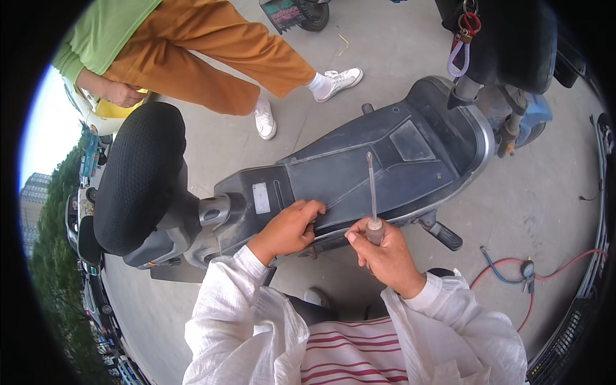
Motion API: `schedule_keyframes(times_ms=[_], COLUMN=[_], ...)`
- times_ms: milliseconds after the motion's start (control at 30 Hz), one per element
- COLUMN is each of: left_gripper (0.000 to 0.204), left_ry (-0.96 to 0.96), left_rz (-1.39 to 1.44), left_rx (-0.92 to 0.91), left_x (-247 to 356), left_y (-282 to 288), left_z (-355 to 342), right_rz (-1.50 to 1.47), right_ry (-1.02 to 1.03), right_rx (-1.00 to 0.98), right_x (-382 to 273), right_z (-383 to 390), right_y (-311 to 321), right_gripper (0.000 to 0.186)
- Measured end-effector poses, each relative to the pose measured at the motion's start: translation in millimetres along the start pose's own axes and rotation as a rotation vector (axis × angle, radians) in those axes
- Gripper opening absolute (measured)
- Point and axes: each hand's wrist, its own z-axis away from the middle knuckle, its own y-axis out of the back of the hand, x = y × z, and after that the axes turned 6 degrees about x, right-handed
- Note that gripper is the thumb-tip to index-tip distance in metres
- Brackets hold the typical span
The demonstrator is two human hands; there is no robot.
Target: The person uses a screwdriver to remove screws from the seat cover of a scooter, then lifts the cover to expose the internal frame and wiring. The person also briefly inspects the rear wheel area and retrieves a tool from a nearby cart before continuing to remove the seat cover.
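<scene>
A screwdriver with a long metal shaft and a worn, brownish handle points up and away from me. My right hand is closed around its handle, over the near side of the electric scooter. The shaft stands in front of the scooter's dark plastic footboard, and I cannot tell whether its tip touches anything. To the left, my left hand lies at the footboard's near edge with its fingers curled and pressed together. What those fingers grip, if anything, is hidden.
The black mesh-covered seat rises at left. Keys on a cord ring hang by the handlebar column at upper right. Across the scooter stands a person in orange trousers. A red air hose with a gauge lies on the ground at right.
</scene>
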Motion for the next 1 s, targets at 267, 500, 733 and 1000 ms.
schedule_keyframes(times_ms=[267,500,733,1000], left_gripper=[0.042,0.018,0.012,0.02], left_ry=[0.033,0.388,0.432,0.318], left_rz=[-0.005,0.973,0.912,-0.564], left_rx=[0.108,0.508,0.606,0.272], left_x=[0.3,-23.4,-61.4,-91.1], left_y=[-6.4,20.6,53.9,42.2], left_z=[9.3,-13.0,-79.0,-81.6], right_rz=[-0.044,-0.02,-0.048,-0.065], right_ry=[-0.034,-0.006,-0.018,-0.022], right_rx=[-0.021,-0.002,-0.019,-0.024], right_x=[0.7,-2.0,-2.5,-9.3], right_z=[1.8,-0.5,0.6,3.7], right_y=[-2.9,1.6,-1.4,9.2], right_gripper=[0.012,0.012,0.012,0.013])
